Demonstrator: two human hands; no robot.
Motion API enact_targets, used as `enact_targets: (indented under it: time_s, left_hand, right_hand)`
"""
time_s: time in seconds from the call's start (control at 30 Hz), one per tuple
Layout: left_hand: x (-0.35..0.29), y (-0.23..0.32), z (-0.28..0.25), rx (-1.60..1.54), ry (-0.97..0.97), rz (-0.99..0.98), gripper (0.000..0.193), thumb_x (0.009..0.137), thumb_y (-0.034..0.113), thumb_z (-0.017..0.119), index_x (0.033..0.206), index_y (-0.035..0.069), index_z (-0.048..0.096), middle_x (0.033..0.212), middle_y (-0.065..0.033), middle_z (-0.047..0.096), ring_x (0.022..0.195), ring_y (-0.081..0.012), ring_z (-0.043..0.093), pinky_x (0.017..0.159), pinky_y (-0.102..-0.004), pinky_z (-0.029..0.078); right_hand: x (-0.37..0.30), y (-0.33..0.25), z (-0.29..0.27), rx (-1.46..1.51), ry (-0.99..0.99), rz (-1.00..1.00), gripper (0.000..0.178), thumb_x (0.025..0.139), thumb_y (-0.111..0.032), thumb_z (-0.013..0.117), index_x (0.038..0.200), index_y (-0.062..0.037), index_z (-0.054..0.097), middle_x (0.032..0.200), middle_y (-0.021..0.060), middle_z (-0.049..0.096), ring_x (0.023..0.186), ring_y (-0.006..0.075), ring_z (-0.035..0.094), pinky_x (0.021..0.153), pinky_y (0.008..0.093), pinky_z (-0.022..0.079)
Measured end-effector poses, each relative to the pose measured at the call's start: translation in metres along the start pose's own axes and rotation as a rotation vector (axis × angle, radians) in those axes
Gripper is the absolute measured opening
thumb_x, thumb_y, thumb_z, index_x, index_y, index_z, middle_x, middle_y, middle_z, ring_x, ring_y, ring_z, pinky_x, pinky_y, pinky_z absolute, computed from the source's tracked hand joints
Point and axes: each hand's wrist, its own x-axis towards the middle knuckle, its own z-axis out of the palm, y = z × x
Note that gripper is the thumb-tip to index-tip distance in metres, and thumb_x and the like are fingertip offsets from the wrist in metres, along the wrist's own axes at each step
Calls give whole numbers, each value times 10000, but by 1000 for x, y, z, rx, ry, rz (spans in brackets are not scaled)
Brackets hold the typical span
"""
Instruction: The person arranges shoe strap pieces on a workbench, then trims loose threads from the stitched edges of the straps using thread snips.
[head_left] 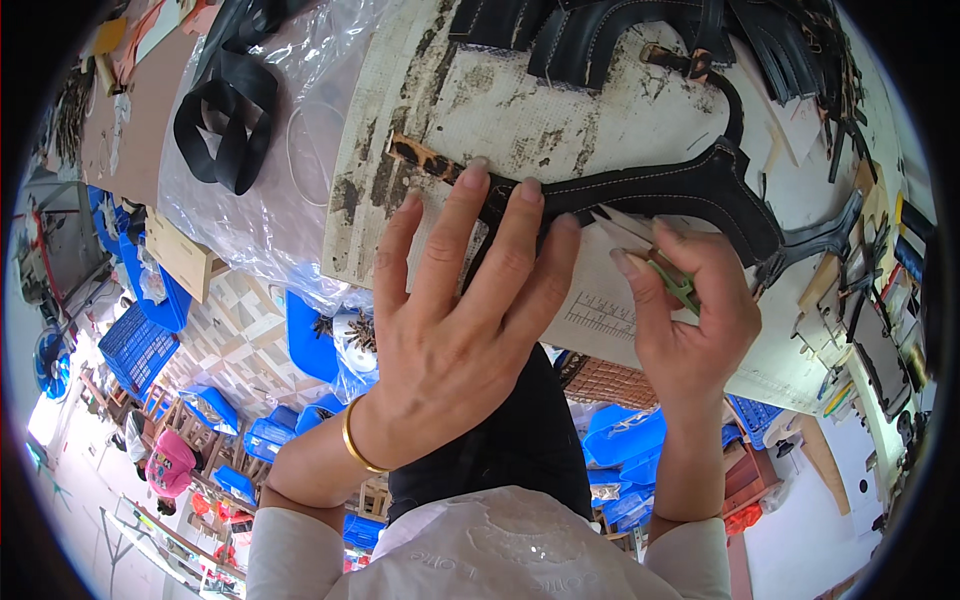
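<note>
A black leather strap piece (665, 187) with pale stitching, which looks like a shoe upper, lies across the worn, pale work board (585, 130). My left hand (450, 290) rests flat on its left part, fingers spread, near a leopard-print strap end (425, 158). In my right hand (695, 315) are small thread snips (678, 288) with green handles. Their pointed blades reach the lower edge of the leather, close to my left index finger. The thumb and fingers of my right hand wrap round the snips and partly cover them.
More black stitched leather pieces (610, 40) lie along the board's far edge. To the left, a black band (228, 130) sits on clear plastic sheeting (300, 170). Tools crowd the right edge. Blue crates (140, 348) stand on the floor, and a person in pink (170, 462) is farther off.
</note>
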Motion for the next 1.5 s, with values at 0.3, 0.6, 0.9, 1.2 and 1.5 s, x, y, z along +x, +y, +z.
enact_targets:
  time_s: [0.3, 0.6, 0.9, 1.2, 1.5]
  left_hand:
    - [4, 3, -3, 68, -34, 13, 400, 849, 109, 660, 1236, 199, 706, 1300, -47, 628, 1240, -311, 565, 1057, -476, 399]
    - [7, 2, -4, 66, -33, 30, 426, 821, 99, 655, 1234, 188, 708, 1295, -57, 630, 1223, -321, 573, 1045, -489, 408]
    - [11, 5, -9, 116, -79, 58, 401, 812, 96, 639, 1197, 165, 724, 1303, -60, 624, 1241, -332, 550, 1051, -502, 407]
    - [8, 9, 2, -24, -67, 69, 421, 799, 62, 635, 1215, 44, 696, 1346, -101, 588, 1228, -340, 548, 1059, -493, 462]
    - [11, 12, 5, 7, -28, 76, 438, 784, 69, 648, 1217, 76, 710, 1321, -76, 602, 1189, -321, 567, 1039, -477, 489]
  right_hand:
    - [4, -4, -4, -83, -26, 22, 180, 818, -78, 771, 973, -45, 684, 863, 85, 698, 726, 259, 704, 603, 328, 545]
    - [6, -7, -6, -158, -47, 13, 189, 821, -112, 769, 986, -64, 691, 859, 70, 695, 693, 253, 693, 589, 335, 537]
    - [2, -6, 0, 300, 51, 254, 167, 858, -66, 753, 1001, -24, 679, 867, 79, 697, 676, 199, 679, 548, 274, 509]
    - [1, 3, -8, -137, 61, -22, 250, 806, -99, 804, 1019, -32, 693, 896, 90, 720, 735, 237, 710, 615, 317, 557]
    - [7, 5, -9, -103, 38, -16, 241, 791, -90, 803, 1003, -44, 699, 914, 95, 724, 755, 243, 717, 628, 315, 568]
